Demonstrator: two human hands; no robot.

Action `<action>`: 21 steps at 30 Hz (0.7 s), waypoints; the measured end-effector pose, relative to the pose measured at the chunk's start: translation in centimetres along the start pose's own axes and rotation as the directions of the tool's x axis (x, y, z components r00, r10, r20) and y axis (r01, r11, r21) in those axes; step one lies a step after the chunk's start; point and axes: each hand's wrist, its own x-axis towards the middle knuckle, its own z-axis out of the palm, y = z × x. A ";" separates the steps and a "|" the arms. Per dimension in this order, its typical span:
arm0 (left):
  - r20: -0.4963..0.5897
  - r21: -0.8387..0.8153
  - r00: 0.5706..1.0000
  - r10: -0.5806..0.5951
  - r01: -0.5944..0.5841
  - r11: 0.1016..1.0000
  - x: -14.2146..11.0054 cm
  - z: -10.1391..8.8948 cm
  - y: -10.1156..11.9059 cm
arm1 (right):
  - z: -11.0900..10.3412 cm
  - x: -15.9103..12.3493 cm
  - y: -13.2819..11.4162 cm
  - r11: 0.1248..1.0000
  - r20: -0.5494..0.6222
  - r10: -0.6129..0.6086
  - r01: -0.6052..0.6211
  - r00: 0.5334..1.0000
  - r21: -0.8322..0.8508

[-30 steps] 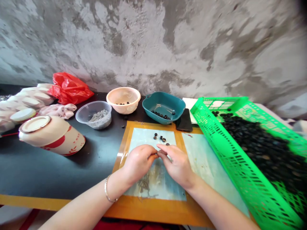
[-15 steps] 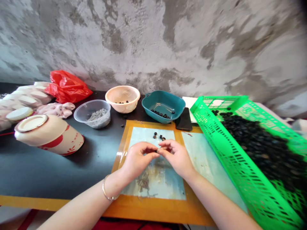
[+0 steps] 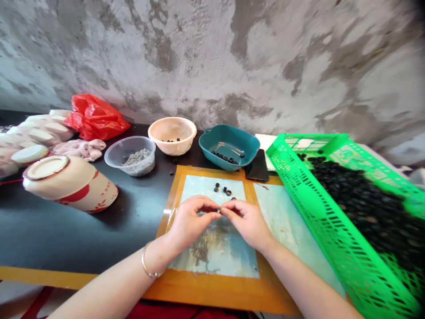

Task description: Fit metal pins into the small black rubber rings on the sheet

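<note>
My left hand pinches a small black round part between thumb and fingertips, above the pale blue sheet. Against it, the fingertips of my right hand are pressed together; whatever they grip is too small and hidden to name. Just beyond the hands lie several loose black round parts, some showing brownish rims. A heap of thin grey metal pins rests on the blue sheet nearer to me, below the left hand.
A green basket of black parts stands at right. Along the back are a teal basin, a phone-like black slab, a peach bowl, a clear bowl with grey pieces and a red bag. A cream cup stands left.
The view has shifted slightly, moving the background a little to the right. My right fingers have drawn closer together at the small black part; both hands stay nearly in place.
</note>
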 end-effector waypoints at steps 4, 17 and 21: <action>0.038 -0.005 0.999 -0.015 0.015 1.000 -0.1 0.0 -0.2 | 0.0 0.1 0.3 0.998 -0.046 -0.016 0.013 0.999 -0.069; -0.031 -0.062 0.999 -0.032 0.030 0.998 0.1 0.4 0.1 | 1.1 -0.4 0.4 0.979 -0.142 -0.120 0.094 0.983 -0.181; 0.008 -0.191 0.988 -0.157 0.156 0.969 0.3 0.3 -0.1 | 0.2 0.1 -0.1 0.989 -0.050 -0.014 0.007 0.999 -0.145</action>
